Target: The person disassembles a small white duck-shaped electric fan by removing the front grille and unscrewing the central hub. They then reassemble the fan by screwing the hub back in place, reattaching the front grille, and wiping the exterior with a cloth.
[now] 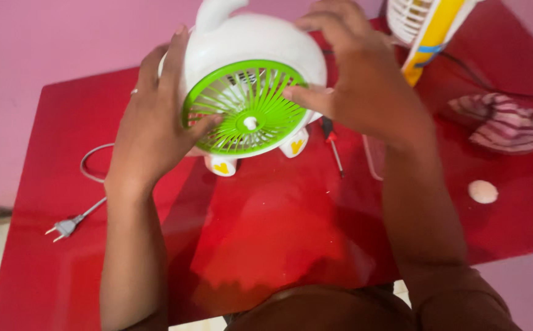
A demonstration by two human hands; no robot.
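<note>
A small white fan (260, 43) with a round green front grille (242, 107) stands on a red table (266, 233), resting on little white feet with yellow marks. My left hand (153, 119) grips its left side, thumb laid on the grille. On the fan's right side, my right hand (355, 73) holds the body, with its thumb pressing the grille's edge. The fan's grey cord (92, 165) runs left to a two-pin plug (64, 228) lying unplugged on the table.
A screwdriver with a red handle (333, 144) lies just right of the fan. A second white and yellow fan (423, 27) stands at the back right. A striped cloth (506, 122) and a small white round piece (482, 191) lie at the right.
</note>
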